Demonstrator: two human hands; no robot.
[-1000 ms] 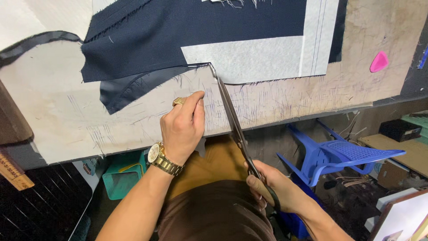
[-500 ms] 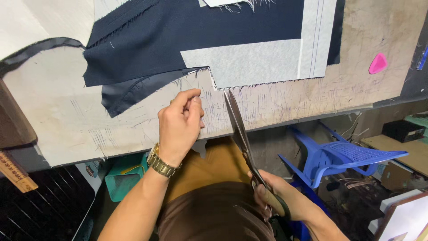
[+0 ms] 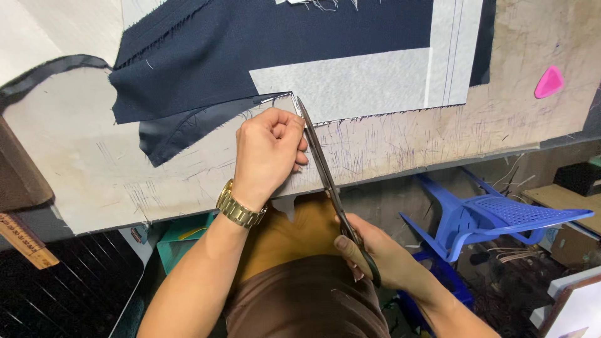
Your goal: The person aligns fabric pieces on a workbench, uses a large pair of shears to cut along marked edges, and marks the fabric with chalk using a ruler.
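Scratched and pen-marked, the pale cutting table [image 3: 407, 141] carries a dark navy cloth panel [image 3: 250, 56] with a light grey interfacing piece [image 3: 357, 81] laid over it near my edge. My left hand [image 3: 266, 150] is curled shut, pinching the cloth's edge to keep it taut beside the blades. My right hand [image 3: 369, 247] is clamped on the long steel shears [image 3: 319, 156], tips at the grey corner. A pink chalk wedge [image 3: 549, 82] lies well apart.
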